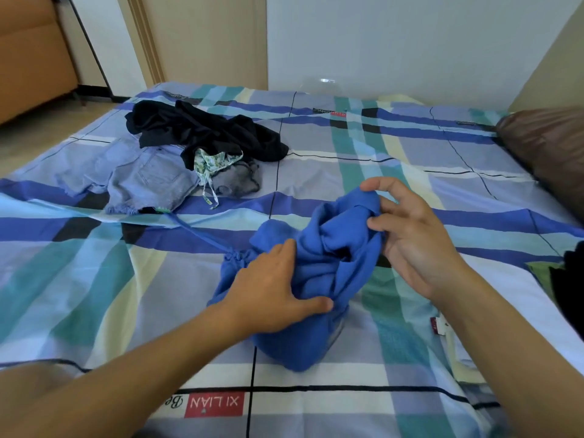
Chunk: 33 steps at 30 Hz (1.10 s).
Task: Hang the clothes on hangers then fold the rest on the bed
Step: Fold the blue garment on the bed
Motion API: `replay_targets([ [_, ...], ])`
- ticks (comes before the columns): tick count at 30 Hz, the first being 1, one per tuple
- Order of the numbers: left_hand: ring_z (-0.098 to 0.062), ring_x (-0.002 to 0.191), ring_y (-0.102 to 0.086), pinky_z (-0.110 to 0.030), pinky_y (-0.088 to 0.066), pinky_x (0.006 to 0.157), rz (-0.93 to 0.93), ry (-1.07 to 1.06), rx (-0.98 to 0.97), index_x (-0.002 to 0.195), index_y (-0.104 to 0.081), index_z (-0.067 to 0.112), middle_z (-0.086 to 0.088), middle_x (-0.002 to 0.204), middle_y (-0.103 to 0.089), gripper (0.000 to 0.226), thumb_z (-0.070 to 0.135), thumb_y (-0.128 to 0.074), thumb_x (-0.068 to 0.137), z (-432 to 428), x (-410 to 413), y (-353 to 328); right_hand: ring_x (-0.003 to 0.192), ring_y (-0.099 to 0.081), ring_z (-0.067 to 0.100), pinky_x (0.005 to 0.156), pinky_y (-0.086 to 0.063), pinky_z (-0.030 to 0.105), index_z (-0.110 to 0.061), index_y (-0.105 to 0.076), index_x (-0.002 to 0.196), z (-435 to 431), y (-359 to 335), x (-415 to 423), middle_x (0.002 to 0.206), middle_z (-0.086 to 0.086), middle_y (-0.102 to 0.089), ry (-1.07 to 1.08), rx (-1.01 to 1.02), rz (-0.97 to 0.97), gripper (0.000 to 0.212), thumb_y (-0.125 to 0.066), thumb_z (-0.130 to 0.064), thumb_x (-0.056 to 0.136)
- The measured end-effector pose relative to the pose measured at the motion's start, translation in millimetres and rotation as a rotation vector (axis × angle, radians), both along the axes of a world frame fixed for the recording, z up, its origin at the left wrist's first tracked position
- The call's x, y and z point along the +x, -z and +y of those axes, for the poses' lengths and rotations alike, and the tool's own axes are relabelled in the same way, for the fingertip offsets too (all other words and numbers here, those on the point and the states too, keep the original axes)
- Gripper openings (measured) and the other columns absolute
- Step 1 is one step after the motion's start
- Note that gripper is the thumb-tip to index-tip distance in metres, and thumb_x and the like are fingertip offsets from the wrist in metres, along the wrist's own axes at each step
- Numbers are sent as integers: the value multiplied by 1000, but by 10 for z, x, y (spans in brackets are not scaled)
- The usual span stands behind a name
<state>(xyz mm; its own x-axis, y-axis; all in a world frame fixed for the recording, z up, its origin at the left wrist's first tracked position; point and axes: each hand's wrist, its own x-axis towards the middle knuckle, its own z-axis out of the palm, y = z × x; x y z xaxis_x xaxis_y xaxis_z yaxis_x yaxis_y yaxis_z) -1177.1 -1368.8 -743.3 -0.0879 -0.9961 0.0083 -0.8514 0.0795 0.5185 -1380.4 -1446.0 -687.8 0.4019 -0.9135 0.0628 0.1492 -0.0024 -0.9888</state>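
Blue garment (316, 279) is bunched in a heap on the bed (410, 147), mid-width, closer to the near edge than the far one. A blue drawstring (199, 232) is trailed from its gathered left side toward the pile at the far left.

Left hand (271, 295) is laid flat on the heap's left flank: fingers straight, thumb pressed against the fabric, nothing clutched. Right hand (417, 241) is raised at the heap's upper right; a top fold is pinched between index finger and thumb, other fingers loosely curled behind it.

Other clothes, unfolded, are grouped toward the far left corner:
- black garment (205, 131) is crumpled farthest back
- pale denim shorts (148, 178) are spread flat in front of it, partly overlapped by it
- a green-and-white floral piece (215, 165) and a grey piece (240, 181) are tucked against the black garment's near side, just right of the shorts

Brown cushion (550, 153) is set at the right edge. Something dark (572, 279) is cut off by the frame at the near right; it cannot be identified. A red label (215, 404) is printed on the sheet by the near edge.
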Motion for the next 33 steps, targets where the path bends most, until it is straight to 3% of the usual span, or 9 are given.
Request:
replay_targets([
  [5, -37, 83, -55, -46, -49, 71, 12, -79, -176, 99, -41, 22, -3, 89, -59, 29, 24, -49, 72, -243, 169, -17, 80, -59, 23, 64, -48, 29, -17, -62, 104, -52, -64, -144, 90, 11, -67, 162, -44, -81, 50, -33, 21, 87],
  [8, -26, 80, -59, -35, -49, 74, 238, -75, -241, 114, -53, 22, -2, 100, -68, 46, 17, -45, 68, -324, 361, -274, 82, -58, 23, 64, -46, 30, -19, -62, 99, -117, -138, -261, 91, 10, -68, 290, -59, -142, 52, -30, 20, 85],
  [11, -19, 83, -67, -26, -53, 77, 427, -79, -269, 107, -60, 18, 1, 98, -71, 37, 7, -49, 74, -312, 491, -575, 86, -59, 22, 69, -49, 32, -19, -63, 99, -184, -215, -362, 89, 8, -69, 427, -31, -245, 51, -31, 19, 87],
  [17, -15, 67, -64, -23, -56, 61, 1260, -44, 114, 92, -59, 11, -5, 81, -67, 23, -5, -47, 80, -407, 638, -908, 97, -70, 21, 89, -58, 34, -17, -52, 127, -206, -329, -423, 99, 9, -74, 404, 24, -502, 34, -43, 4, 102],
  [20, -24, 73, -71, -32, -62, 64, 1412, -217, 370, 100, -65, 7, -13, 89, -72, 20, 9, -47, 91, -454, 577, -744, 115, -69, 25, 102, -53, 41, -21, -40, 144, -133, -285, -325, 126, 16, -67, 286, 61, -282, 53, -59, -4, 98],
  [23, -27, 80, -67, -36, -60, 69, 1258, -464, 478, 106, -65, 11, -20, 106, -67, 26, 30, -48, 101, -475, 556, -466, 114, -66, 15, 99, -52, 34, -31, -45, 143, 11, -80, -135, 133, 4, -63, 194, 52, 380, 59, -71, -14, 93],
  [27, -21, 92, -67, -39, -56, 77, 787, -495, 435, 125, -54, 27, -2, 116, -65, 51, 62, -62, 88, -431, 515, -272, 129, -47, 9, 99, -39, 23, -31, -44, 144, 232, 275, 95, 145, -7, -44, -175, -225, 923, 63, -75, -31, 89],
  [29, -14, 106, -63, -38, -55, 84, 592, -323, 450, 133, -45, 32, 7, 124, -59, 73, 62, -78, 74, -340, 515, -210, 124, -44, 7, 93, -32, 17, -30, -50, 136, 298, 319, 158, 136, -9, -40, -163, -376, 985, 58, -77, -36, 85],
  [33, -20, 125, -54, -42, -51, 102, 355, -110, 441, 153, -27, 34, 4, 144, -44, 111, 34, -90, 62, -243, 558, -150, 106, -45, 12, 93, -43, 33, -32, -60, 107, 387, 332, 286, 109, -10, -43, -71, -643, 1003, 47, -80, -56, 72],
])
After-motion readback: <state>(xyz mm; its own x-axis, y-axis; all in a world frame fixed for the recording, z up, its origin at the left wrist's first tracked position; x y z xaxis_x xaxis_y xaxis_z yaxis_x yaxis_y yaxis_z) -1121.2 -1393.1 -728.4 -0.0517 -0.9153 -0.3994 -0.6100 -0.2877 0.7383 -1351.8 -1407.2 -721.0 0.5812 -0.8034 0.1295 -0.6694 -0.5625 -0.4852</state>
